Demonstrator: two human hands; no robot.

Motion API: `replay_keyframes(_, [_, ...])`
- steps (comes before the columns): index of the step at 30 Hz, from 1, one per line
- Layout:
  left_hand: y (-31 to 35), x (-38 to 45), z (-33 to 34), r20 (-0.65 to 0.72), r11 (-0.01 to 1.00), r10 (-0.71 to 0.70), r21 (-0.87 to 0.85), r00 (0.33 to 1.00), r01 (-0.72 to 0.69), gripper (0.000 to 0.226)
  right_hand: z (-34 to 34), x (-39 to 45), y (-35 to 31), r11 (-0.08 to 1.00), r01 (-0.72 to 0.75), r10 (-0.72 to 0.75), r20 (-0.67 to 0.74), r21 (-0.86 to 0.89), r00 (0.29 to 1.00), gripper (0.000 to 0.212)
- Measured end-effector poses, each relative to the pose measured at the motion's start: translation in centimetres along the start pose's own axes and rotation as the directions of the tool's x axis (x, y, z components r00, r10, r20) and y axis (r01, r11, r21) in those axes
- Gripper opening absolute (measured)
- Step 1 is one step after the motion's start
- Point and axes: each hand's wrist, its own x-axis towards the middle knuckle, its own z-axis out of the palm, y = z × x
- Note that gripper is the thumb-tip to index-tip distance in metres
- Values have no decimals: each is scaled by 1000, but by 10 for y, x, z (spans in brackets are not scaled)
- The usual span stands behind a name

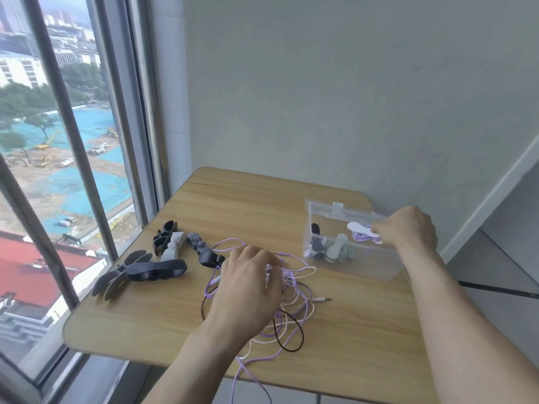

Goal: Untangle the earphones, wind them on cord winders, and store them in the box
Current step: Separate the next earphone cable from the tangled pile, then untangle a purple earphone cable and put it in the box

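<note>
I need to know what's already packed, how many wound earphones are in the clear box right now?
3: a black one at the left, a grey one in the middle, a white one the right hand is placing. Others may be hidden.

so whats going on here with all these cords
A person is sorting earphones at a small wooden table by a window. The right hand holds a white winder wrapped with purple cord over the clear box, which already holds two wound sets. The left hand rests on the tangled cords, purple, pale and dark, still to be sorted. Spare winders, dark and light, lie empty to the left.
</note>
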Motion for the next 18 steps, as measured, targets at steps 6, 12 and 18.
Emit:
replay_keyframes(6, [-1, 4, 3, 33, 997, 13, 70, 999, -15, 22, 13, 14, -7, 963, 64, 0, 236, -262, 972, 20])
replay_keyframes(12, [-1, 3, 3, 69, 992, -29, 121, 997, 21, 28, 1, -1, -14, 845, 341, -77, 538, -412, 839, 27])
replay_keyframes(18, [-10, 5, -11, 98, 986, -31, 165, 995, 14, 59, 3, -60, -10, 863, 474, -464, -96, 176, 880, 28])
